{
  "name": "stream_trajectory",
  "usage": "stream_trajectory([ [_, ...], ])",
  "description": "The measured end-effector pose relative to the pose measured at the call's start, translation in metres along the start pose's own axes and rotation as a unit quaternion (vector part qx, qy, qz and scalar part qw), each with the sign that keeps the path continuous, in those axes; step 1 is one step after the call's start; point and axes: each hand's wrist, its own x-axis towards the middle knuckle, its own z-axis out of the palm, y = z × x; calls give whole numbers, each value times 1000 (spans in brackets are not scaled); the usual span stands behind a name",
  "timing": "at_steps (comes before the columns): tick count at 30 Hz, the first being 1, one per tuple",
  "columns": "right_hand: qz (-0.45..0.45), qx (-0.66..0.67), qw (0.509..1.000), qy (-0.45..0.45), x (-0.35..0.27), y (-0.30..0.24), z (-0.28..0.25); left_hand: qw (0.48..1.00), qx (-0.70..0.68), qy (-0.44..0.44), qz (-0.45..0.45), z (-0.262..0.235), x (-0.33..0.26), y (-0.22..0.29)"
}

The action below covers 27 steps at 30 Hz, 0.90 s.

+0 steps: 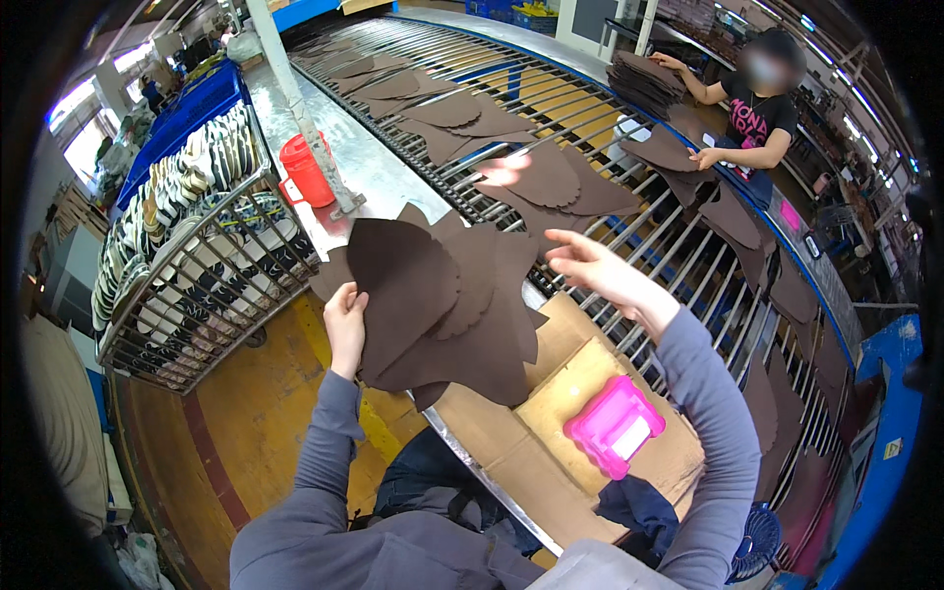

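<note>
My left hand (345, 327) is closed on the left edge of a dark brown cut piece (403, 280), its thumb on top. That piece lies over a fanned pile of similar brown pieces (492, 339), some with scalloped edges. My right hand (595, 267) is stretched out just right of the pile, fingers apart and nothing in them, over the edge of the roller conveyor (649, 315). Farther up the rollers lie more brown pieces in overlapping groups, the nearest a scalloped piece (541, 177).
A pink plastic box (617, 427) sits on a yellowish pad (551, 403) atop cardboard before me. A red container (308, 169) stands by a metal post (295, 98). At left is a rack of shoes (197, 265). Across the conveyor a co-worker (752, 118) handles brown pieces.
</note>
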Motion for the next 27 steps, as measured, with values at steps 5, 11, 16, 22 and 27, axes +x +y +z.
stream_trajectory([
  [5,-18,59,998,29,-53,-25,17,960,-276,33,7,24,-8,53],
  [11,-228,0,955,187,-123,-38,75,857,-497,-127,-55,127,-75,128],
  [16,-264,-250,873,326,-183,-26,66,751,-607,-205,-161,124,-67,149],
  [22,-150,-312,894,284,-232,11,57,839,-293,-443,117,93,-13,119],
  [27,-116,-336,882,308,-239,19,65,847,-158,-483,158,85,-1,126],
])
